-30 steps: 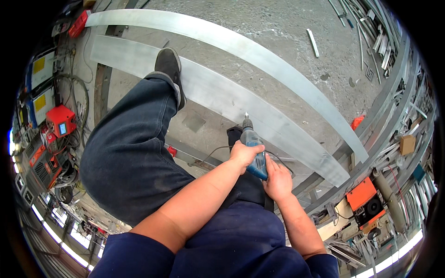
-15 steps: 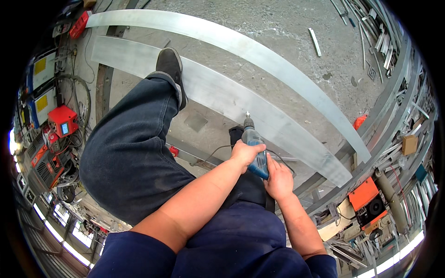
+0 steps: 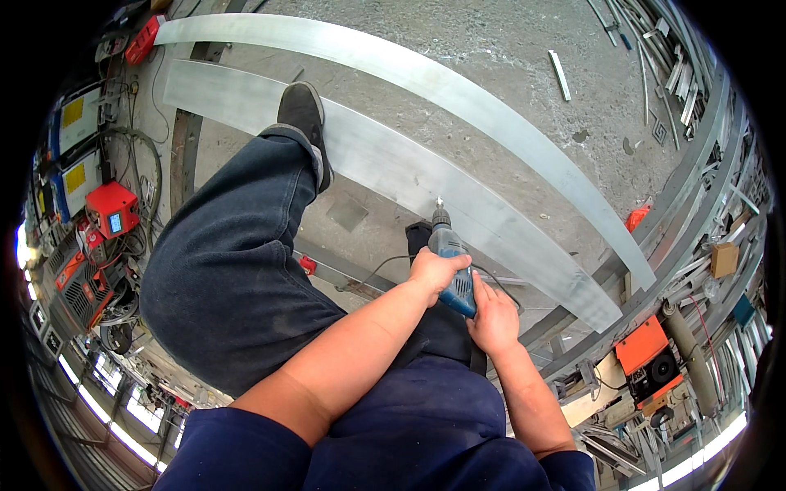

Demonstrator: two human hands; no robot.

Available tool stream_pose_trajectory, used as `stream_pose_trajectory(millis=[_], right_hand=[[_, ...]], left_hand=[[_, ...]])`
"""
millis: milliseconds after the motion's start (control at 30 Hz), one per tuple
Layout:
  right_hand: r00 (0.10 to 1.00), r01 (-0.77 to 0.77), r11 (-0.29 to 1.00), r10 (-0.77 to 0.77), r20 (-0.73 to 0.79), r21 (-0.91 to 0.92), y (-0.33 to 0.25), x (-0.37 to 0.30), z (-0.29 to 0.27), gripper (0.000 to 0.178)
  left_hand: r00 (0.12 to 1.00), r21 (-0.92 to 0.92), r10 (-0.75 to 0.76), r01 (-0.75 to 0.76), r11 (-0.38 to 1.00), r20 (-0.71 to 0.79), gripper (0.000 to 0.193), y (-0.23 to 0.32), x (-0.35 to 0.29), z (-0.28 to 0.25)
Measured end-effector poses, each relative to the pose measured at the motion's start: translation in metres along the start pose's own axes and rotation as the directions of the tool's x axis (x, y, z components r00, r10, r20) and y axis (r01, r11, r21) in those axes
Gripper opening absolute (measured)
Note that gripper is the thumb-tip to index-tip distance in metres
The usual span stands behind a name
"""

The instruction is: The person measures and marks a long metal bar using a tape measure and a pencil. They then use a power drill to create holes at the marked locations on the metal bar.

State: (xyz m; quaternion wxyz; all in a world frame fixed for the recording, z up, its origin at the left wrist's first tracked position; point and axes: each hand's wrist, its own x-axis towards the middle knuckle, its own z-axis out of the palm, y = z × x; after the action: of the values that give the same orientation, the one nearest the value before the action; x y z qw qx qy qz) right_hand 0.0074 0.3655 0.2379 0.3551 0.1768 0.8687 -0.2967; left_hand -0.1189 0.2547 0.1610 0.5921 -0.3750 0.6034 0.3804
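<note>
A blue and grey corded power drill is between my two hands, its chuck and bit pointing away from me. The bit's tip meets or hovers over the near flat metal strip; I cannot tell which. My left hand is closed around the drill's body, its thumb lying across the top. Against the rear end and right side of the drill, my right hand is wrapped, its fingers partly hidden. One of my shoes rests on the same strip, left of the drill.
A second, longer metal strip lies beyond the first. Steel beams run underneath. Red welding-type machines and hoses stand at left. An orange machine and piles of metal offcuts are at right. The drill's cord trails nearby.
Almost nothing differs. The view has shifted very slightly; both hands keep the same hold on the drill, and the strips and my foot stay in place.
</note>
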Motion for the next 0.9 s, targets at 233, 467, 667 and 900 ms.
stream_pose_trajectory(millis=[233, 467, 667, 900], right_hand=[[1.0, 0.006, 1.0, -0.005, -0.016, 0.012, -0.001, 0.0, 0.0, 0.095], [0.995, -0.098, 0.991, 0.1, -0.02, 0.095, -0.011, 0.01, -0.005, 0.092], [0.982, -0.176, 0.984, 0.172, 0.071, 0.041, -0.023, 0.017, -0.011, 0.099], [0.953, -0.243, 0.97, 0.242, 0.183, -0.019, -0.037, 0.025, -0.025, 0.101]], left_hand=[[1.0, 0.043, 0.002, -0.003, 0.999, 0.025, 0.057, -0.007, 0.009, -0.002], [0.995, -0.11, -0.089, 0.094, 0.989, 0.052, 0.06, 0.026, -0.026, 0.0], [0.997, 0.0, -0.038, 0.038, 0.999, 0.062, 0.063, 0.008, 0.008, -0.006], [0.994, 0.012, -0.085, 0.085, 0.996, 0.07, 0.056, 0.019, 0.006, -0.012]])
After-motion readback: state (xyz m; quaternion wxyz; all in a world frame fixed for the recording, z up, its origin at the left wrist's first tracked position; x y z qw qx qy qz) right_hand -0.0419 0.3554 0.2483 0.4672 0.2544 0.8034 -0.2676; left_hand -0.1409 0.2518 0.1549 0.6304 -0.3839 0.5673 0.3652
